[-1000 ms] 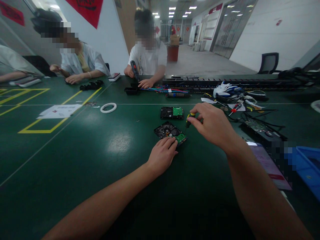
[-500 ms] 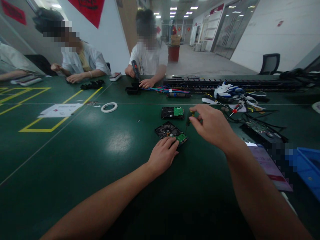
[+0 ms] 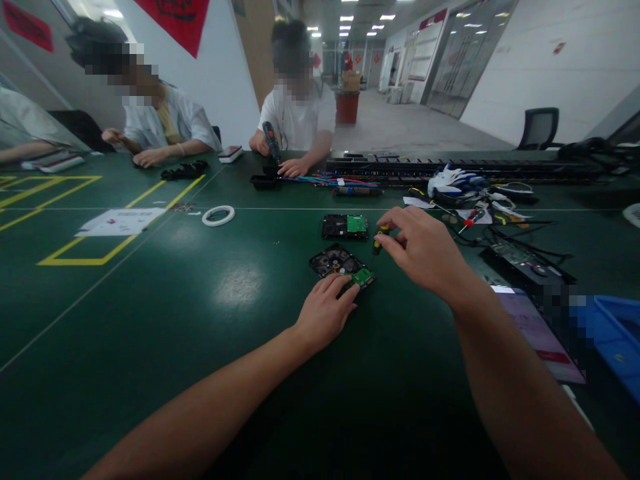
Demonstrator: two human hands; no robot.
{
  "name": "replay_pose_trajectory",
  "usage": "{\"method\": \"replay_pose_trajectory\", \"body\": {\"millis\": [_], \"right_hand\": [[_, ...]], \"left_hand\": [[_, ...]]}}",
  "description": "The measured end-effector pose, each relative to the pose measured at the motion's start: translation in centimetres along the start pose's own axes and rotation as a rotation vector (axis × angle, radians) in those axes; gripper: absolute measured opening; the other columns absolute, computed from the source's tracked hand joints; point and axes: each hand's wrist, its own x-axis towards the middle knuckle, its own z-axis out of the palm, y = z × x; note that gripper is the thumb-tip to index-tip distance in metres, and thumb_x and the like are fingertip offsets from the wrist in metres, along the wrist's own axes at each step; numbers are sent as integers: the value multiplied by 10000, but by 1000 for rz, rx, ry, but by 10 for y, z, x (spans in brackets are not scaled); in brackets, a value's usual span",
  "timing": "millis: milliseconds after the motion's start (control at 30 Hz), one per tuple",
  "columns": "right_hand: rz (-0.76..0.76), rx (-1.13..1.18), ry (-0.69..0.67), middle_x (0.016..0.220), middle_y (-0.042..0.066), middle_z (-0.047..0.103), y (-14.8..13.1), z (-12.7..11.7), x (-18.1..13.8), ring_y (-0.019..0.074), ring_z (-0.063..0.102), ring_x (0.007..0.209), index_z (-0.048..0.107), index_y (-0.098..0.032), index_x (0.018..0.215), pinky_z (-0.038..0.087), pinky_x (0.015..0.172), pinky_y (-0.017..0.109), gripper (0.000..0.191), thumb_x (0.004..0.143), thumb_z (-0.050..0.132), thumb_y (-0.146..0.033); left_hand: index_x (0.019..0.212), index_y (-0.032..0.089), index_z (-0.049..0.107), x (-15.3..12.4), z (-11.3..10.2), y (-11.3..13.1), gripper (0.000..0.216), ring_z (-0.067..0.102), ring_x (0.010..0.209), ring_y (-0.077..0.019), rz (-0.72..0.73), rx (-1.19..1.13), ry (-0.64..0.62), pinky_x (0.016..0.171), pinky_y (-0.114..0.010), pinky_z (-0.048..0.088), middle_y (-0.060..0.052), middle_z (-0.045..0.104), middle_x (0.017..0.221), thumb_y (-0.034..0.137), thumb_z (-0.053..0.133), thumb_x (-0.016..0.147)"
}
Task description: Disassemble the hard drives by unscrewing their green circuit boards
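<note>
A black hard drive [image 3: 336, 261] with a green circuit board lies on the green table [image 3: 200, 313] in front of me. My left hand [image 3: 325, 310] rests on its near edge, fingers pressed down on it. My right hand [image 3: 425, 250] pinches a small screwdriver [image 3: 379, 244] with a yellow and black handle; its tip points down at the drive's right corner. A second hard drive [image 3: 345, 226] lies just behind the first.
Cables, white gloves [image 3: 453, 179] and tools clutter the right rear. A blue bin [image 3: 617, 333] sits at far right, a white tape ring [image 3: 219, 215] and paper [image 3: 120, 221] to the left. Two people sit across; one holds a power screwdriver [image 3: 271, 139].
My right hand has shifted slightly over the screwdriver, fingers turning on its handle. My left hand stays on the drive.
</note>
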Motion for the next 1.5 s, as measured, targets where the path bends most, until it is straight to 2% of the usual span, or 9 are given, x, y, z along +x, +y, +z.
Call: {"method": "replay_pose_trajectory", "body": {"millis": [333,600,867,1067,1333,1500], "right_hand": [[4,15,-12,1054,127,678,3,1,0,250,629,846,608,-166,1101,474,795,391,209,903,543,-168],[-34,-14,-6,1084,127,684,4,-1,-1,291,627,1016,643,-185,1105,472,882,422,204,945,516,-193],[4,19,25,1047,122,669,3,1,0,267,623,922,612,-181,1064,469,814,393,151,924,557,-185],[2,-19,8,997,105,649,1,-3,0,256,607,858,627,-207,1025,450,766,384,105,942,579,-248],[-23,-24,7,1085,130,666,4,0,-1,278,621,950,623,-185,1075,458,797,398,160,933,551,-192],[-16,-21,-10,1018,117,680,4,-1,0,259,622,880,614,-183,1054,453,784,389,140,924,562,-189]], "left_hand": [[1291,189,581,2,-3,2,359,512,1298,-295,-19,-45,-1,1111,-483,459,-117,590,1351,299,594,950],[1203,177,597,3,-4,3,276,541,1272,-282,-32,-64,14,1100,-470,468,-108,620,1315,296,583,954],[1185,177,601,4,-6,3,253,543,1264,-285,-43,-61,18,1086,-473,476,-104,628,1307,274,583,951],[1171,191,606,4,-5,2,235,552,1253,-273,-32,-82,35,1071,-469,485,-105,634,1288,271,573,952],[1243,190,591,3,-5,3,304,526,1263,-285,-33,-66,4,1088,-471,467,-101,603,1324,273,555,953],[1260,207,591,3,-6,3,321,519,1262,-289,-27,-61,-4,1081,-481,468,-104,590,1335,264,561,945]]}}
